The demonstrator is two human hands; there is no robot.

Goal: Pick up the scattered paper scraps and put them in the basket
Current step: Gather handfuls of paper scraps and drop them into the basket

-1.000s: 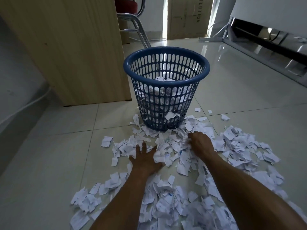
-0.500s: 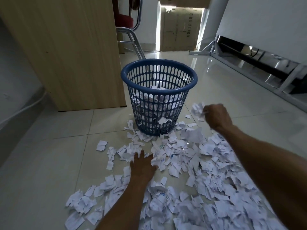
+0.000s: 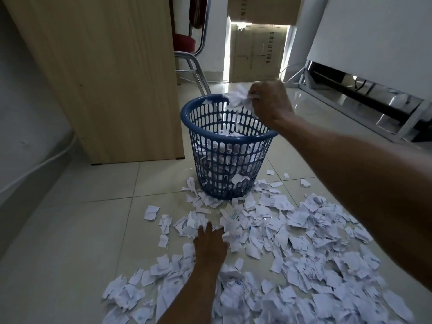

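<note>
A blue slotted plastic basket (image 3: 211, 134) stands on the tiled floor, partly filled with white paper. My right hand (image 3: 271, 101) is above the basket's far right rim and grips a crumpled bunch of paper scraps (image 3: 238, 98) that hangs over the opening. My left hand (image 3: 210, 242) rests on the floor in front of the basket, its fingers lying on the scattered paper scraps (image 3: 292, 249). The scraps cover the floor from the basket's foot to the lower right of the view.
A wooden cabinet side (image 3: 105, 78) stands just left of the basket. Behind it are a metal-legged chair with a red seat (image 3: 189, 54) and a cardboard box (image 3: 257, 50). A metal frame (image 3: 362, 101) runs along the right wall.
My right hand has risen from the pile with a bunch of scraps and moved left over the basket. My left hand has stayed on the floor among the scraps.
</note>
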